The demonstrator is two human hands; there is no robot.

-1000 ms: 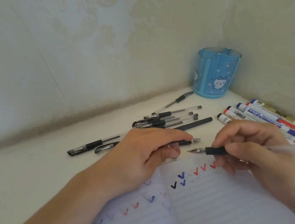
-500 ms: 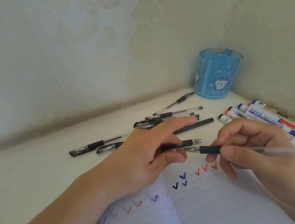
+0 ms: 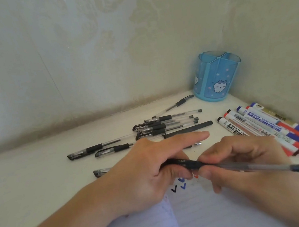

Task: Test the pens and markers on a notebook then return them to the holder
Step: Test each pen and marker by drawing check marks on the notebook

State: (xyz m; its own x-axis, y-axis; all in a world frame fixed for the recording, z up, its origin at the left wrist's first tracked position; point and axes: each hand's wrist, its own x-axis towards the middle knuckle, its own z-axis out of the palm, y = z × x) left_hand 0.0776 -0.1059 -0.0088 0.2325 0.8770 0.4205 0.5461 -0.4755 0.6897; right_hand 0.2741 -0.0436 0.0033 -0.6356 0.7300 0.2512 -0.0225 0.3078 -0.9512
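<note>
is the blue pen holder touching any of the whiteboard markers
Apart. The head view shows the blue pen holder standing in the corner, with bare white table between its base and the nearest tips of the whiteboard markers.

Holder [image 3: 216, 78] in far corner of desk [image 3: 31, 184]. Pens [image 3: 165, 125] in heap left of holder, nearer camera. Markers [image 3: 271, 128] in row right of holder, nearer. Notebook [image 3: 204, 216] nearest, before holder.
</note>
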